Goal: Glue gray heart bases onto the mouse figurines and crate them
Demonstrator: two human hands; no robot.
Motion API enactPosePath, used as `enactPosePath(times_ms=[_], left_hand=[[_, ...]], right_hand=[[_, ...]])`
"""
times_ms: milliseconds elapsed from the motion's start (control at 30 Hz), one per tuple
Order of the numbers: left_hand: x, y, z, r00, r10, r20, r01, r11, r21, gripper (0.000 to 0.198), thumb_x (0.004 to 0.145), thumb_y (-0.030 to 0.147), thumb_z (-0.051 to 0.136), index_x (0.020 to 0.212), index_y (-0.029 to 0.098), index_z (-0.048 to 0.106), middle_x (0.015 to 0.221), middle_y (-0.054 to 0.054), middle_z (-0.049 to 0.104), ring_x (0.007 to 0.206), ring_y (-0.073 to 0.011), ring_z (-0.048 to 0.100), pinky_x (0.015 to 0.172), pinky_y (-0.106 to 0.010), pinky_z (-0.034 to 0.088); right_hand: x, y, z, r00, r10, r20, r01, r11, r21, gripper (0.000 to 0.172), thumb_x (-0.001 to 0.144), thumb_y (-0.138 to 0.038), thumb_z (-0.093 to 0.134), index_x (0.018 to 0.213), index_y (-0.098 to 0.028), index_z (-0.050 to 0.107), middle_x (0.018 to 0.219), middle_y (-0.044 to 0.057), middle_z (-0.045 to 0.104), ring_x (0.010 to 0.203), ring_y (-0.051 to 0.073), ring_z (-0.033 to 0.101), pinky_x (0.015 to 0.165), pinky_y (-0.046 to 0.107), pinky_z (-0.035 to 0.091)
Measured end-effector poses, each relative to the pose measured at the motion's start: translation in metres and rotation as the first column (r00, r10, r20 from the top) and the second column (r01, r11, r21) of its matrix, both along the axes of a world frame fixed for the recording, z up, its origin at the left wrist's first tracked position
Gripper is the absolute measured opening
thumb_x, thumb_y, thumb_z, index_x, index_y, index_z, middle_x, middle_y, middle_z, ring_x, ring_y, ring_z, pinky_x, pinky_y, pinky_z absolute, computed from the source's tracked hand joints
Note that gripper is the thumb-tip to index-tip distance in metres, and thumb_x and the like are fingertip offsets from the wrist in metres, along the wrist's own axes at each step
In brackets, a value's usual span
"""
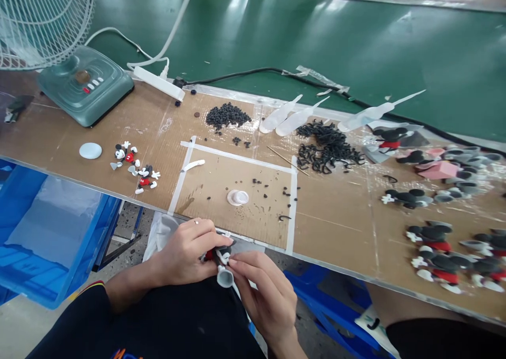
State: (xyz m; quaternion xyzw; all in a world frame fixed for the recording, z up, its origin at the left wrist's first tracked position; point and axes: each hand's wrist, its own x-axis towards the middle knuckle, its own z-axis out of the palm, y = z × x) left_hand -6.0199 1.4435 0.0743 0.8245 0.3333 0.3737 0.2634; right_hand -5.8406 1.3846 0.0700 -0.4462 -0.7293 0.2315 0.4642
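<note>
My left hand (pixel 188 251) is closed around a small black, white and red mouse figurine (pixel 224 254) just off the table's front edge. A grey cup-shaped part (pixel 225 277) sticks out below the figurine's head. My right hand (pixel 263 290) pinches at the right side of the face; whether its fingertips hold a small piece is too small to tell. Beyond my hands, on the cardboard, lie a round whitish dish (pixel 237 197), a white curved piece (pixel 194 165) and scattered black bits. Two more mouse figurines (pixel 125 154) (pixel 146 180) lie to the left.
Piles of small black parts (pixel 227 115) and black curved strips (pixel 330 147) lie at the back, near squeeze bottles (pixel 280 115). Many figurines (pixel 437 243) cover the right side. A fan (pixel 87 87), power strip (pixel 158 84) and blue crate (pixel 51 285) are left. Another person's leg shows lower right.
</note>
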Motion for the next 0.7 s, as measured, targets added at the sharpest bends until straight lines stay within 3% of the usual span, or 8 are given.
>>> enactPosePath(times_ms=[233, 433, 567, 633, 700], left_hand=[[0.0, -0.001, -0.002, 1.0, -0.007, 0.011, 0.008, 1.0, -0.027, 0.014, 0.085, 0.017, 0.061, 0.099, 0.016, 0.065, 0.073, -0.001, 0.058, 0.065, -0.0127, 0.054, 0.062, -0.024, 0.045], [-0.005, -0.003, 0.002, 0.997, -0.077, -0.01, 0.073, 0.976, -0.207, 0.018, 0.088, 0.019, 0.06, 0.105, 0.017, 0.066, 0.08, -0.003, 0.06, 0.073, -0.0139, 0.057, 0.066, -0.023, 0.046], [-0.013, 0.0, 0.004, 0.995, -0.094, 0.045, 0.104, 0.894, -0.436, 0.027, 0.086, 0.028, 0.07, 0.11, 0.017, 0.067, 0.088, -0.004, 0.065, 0.078, -0.0137, 0.061, 0.071, -0.022, 0.049], [-0.024, 0.003, 0.004, 0.998, -0.023, 0.067, 0.055, 0.842, -0.536, 0.038, 0.082, 0.032, 0.076, 0.116, 0.018, 0.066, 0.092, -0.003, 0.067, 0.08, -0.0133, 0.063, 0.075, -0.022, 0.05], [-0.041, 0.008, 0.003, 0.99, 0.127, 0.056, -0.068, 0.796, -0.602, 0.045, 0.079, 0.032, 0.079, 0.12, 0.021, 0.065, 0.093, -0.002, 0.067, 0.08, -0.013, 0.063, 0.076, -0.022, 0.05]], right_hand=[[-0.001, -0.002, -0.006, 1.0, -0.001, 0.011, 0.001, 1.0, -0.012, 0.022, 0.087, 0.0, 0.062, 0.102, -0.016, 0.064, 0.085, 0.008, 0.07, 0.077, 0.016, 0.066, 0.065, 0.028, 0.055], [-0.004, -0.004, -0.011, 0.997, 0.003, -0.08, -0.004, 1.0, -0.014, 0.026, 0.085, 0.001, 0.063, 0.103, -0.017, 0.063, 0.085, 0.007, 0.069, 0.077, 0.016, 0.065, 0.065, 0.029, 0.055], [0.0, -0.005, -0.015, 0.995, 0.032, -0.089, -0.037, 0.998, -0.049, 0.026, 0.088, -0.007, 0.065, 0.111, -0.018, 0.062, 0.089, 0.007, 0.071, 0.079, 0.016, 0.067, 0.068, 0.028, 0.056], [0.005, -0.005, -0.018, 0.997, 0.004, -0.073, -0.009, 0.997, -0.071, 0.023, 0.091, -0.012, 0.062, 0.112, -0.018, 0.062, 0.091, 0.008, 0.072, 0.082, 0.017, 0.069, 0.071, 0.028, 0.057], [0.011, -0.005, -0.021, 0.998, -0.055, -0.037, 0.052, 0.994, -0.093, 0.018, 0.092, -0.014, 0.06, 0.109, -0.019, 0.064, 0.091, 0.007, 0.072, 0.083, 0.017, 0.07, 0.073, 0.027, 0.057]])
